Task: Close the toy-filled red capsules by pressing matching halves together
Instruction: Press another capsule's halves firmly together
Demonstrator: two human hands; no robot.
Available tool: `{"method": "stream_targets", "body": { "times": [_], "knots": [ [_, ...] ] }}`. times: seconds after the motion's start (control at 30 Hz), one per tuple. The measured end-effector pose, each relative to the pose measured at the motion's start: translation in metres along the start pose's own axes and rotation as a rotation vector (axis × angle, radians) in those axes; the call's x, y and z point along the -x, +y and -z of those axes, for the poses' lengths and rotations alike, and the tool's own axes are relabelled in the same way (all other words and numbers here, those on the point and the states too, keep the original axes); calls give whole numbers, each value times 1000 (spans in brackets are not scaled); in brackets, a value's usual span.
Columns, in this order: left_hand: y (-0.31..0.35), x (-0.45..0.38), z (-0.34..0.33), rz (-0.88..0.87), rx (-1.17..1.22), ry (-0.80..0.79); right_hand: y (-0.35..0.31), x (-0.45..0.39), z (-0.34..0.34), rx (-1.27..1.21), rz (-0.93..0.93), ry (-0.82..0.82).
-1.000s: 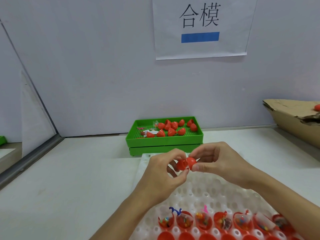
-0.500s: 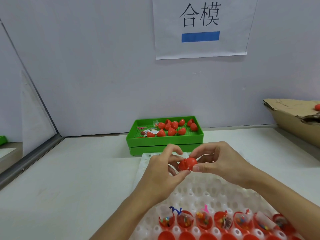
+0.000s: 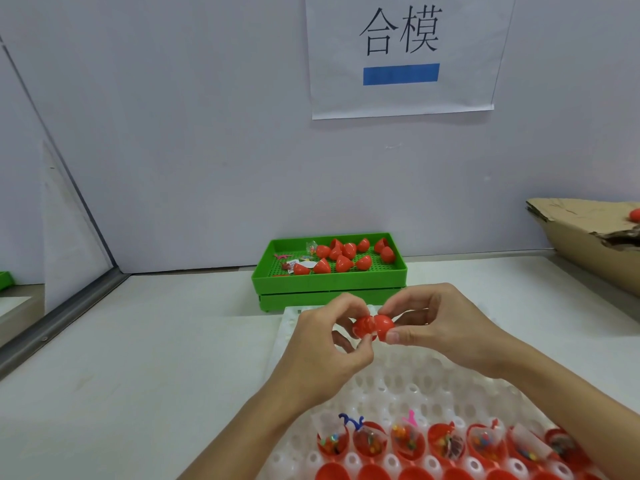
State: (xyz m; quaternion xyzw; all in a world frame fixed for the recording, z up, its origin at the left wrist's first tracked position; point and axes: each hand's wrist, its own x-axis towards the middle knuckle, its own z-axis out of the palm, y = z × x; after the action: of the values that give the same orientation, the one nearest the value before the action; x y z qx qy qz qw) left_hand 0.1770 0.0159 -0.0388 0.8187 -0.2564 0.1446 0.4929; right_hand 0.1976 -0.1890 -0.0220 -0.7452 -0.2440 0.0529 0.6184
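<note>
Between both hands (image 3: 381, 336), glossy round capsule (image 3: 374, 328).

The white table (image 3: 145, 344) is bare on the left side, so a hand can pass there freely up to the metal rail (image 3: 59, 317). Straight ahead the green tray (image 3: 329, 282) stands just behind the white holder tray (image 3: 398, 382) and blocks the way to the wall. On the far right the cardboard box (image 3: 581, 244) closes that corner.
</note>
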Motion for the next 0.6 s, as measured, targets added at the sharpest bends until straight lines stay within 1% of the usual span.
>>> {"method": "stream_targets", "body": {
  "times": [0.43,0.6],
  "knots": [
    [0,0,-1,-22,-20,3,0,0,-1,14,-12,15],
    [-1,1,-2,-18,-27,41,-2,0,-1,8,-17,37]
  ]
}}
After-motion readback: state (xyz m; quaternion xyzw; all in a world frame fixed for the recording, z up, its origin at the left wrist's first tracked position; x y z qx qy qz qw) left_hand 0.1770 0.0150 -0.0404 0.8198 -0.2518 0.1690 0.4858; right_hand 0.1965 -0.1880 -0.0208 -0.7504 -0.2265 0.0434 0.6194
